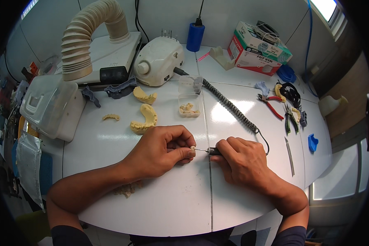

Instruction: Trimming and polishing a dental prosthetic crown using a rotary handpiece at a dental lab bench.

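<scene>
My left hand [163,151] pinches a small cream tooth-like piece [193,148] between thumb and finger at the centre of the desk. My right hand [244,160] grips a dark rotary handpiece [213,151], its thin bur pointing left at the piece and appearing to touch it. Just beyond my hands lie a yellow horseshoe dental model [144,121], a second model [144,95], a small tan arch [110,117] and an open clear box [189,108] of small pieces. Other tan pieces [127,190] are partly hidden under my left forearm.
A white control unit [159,61], corrugated suction hose [76,45] and blue cylinder [195,37] stand at the back. A plastic case [49,108] sits left. Red pliers [274,110], green pliers [291,123], a metal knife [290,157] and a coiled cord [227,104] lie right. Mask boxes [256,53] stand back right.
</scene>
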{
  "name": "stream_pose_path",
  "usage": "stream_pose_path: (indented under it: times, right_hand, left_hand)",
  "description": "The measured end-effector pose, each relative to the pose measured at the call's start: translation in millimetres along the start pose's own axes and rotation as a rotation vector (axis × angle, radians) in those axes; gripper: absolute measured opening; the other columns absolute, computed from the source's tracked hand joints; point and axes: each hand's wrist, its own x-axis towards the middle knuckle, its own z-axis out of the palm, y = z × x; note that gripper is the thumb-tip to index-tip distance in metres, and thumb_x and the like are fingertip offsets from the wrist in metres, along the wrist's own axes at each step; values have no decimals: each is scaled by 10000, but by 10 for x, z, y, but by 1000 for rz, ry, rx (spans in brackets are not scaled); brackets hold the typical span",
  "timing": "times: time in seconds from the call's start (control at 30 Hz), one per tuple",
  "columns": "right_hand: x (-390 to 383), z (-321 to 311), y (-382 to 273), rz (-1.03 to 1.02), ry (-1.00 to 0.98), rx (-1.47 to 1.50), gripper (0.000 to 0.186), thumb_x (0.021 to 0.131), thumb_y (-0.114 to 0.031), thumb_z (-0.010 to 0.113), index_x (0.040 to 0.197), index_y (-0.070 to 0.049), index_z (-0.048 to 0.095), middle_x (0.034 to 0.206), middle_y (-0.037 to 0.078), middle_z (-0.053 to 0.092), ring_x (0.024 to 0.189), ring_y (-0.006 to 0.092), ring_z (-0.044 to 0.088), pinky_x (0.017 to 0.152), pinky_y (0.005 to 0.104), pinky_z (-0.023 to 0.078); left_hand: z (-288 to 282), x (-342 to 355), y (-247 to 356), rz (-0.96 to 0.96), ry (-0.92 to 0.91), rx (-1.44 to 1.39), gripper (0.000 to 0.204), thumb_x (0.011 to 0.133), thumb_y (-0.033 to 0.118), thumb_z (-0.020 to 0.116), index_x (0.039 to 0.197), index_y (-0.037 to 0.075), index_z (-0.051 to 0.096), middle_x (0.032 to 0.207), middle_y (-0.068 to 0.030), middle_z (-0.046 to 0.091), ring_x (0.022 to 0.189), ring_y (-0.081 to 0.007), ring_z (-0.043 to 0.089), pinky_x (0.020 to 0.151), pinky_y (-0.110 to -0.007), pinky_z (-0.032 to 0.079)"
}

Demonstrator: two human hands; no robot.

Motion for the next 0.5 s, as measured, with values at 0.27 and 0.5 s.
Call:
stream_pose_path:
  times: [0.27, 0.5]
  right_hand:
    - [4, 0, -5, 23, -6, 10, 288, 1013, -319, 764, 904, -89, 631, 751, 62, 623, 649, 242, 689, 536, 378, 502]
    - [2, -1, -4, 4, -12, 5, 295, 1012, -324, 766, 900, -89, 627, 750, 62, 623, 649, 241, 690, 535, 377, 501]
  left_hand:
    - [4, -3, -5, 13, 11, -15, 95, 1042, 25, 727, 1078, -47, 676, 943, -72, 768, 864, -89, 735, 785, -237, 597]
    - [-3, -2, -19, 18, 3, -23, 97, 1040, 22, 727, 1076, -51, 674, 936, -74, 767, 856, -89, 731, 785, -239, 596]
